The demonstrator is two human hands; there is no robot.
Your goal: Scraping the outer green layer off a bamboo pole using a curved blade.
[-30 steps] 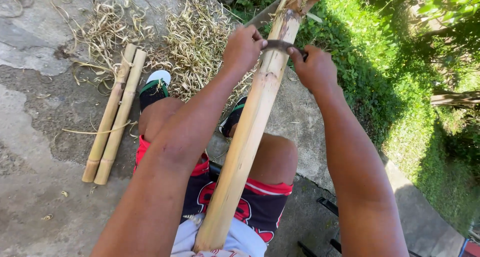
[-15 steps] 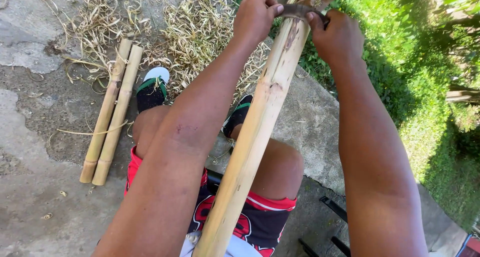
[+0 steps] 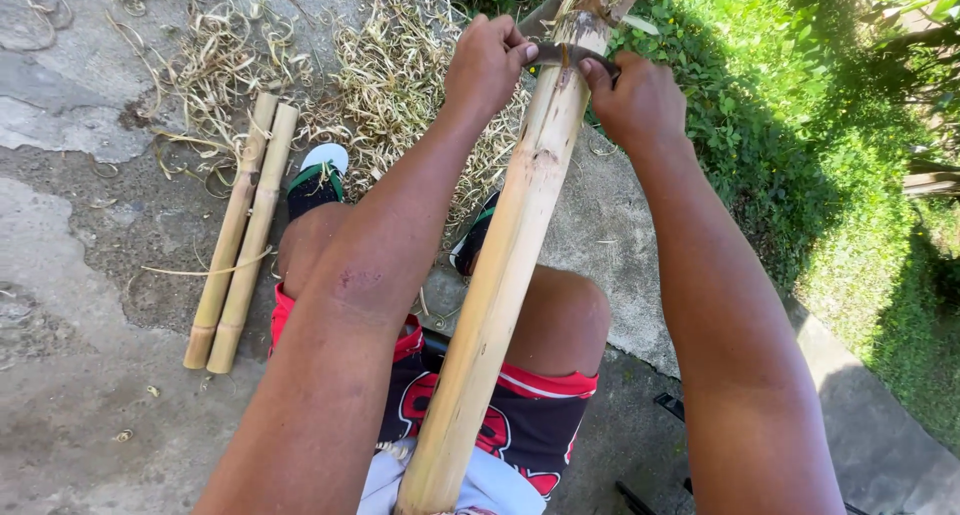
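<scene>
Bamboo pole (image 3: 500,275) leans across your lap; your left hand (image 3: 487,63) and right hand (image 3: 637,100) grip the curved blade (image 3: 565,55) across it, fingers curled tight.

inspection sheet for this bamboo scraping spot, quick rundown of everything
surface: cracked concrete slab, partly damp-dark
job's things: bamboo pole leaning from the lap up and away; curved blade laid across it near the top
clutter: two short bamboo pieces side by side on the slab; heap of shavings beyond the feet
grippers: left hand and right hand each grip one end of the blade
cables: nothing seen
surroundings: grass on the right, in sun and shade
</scene>
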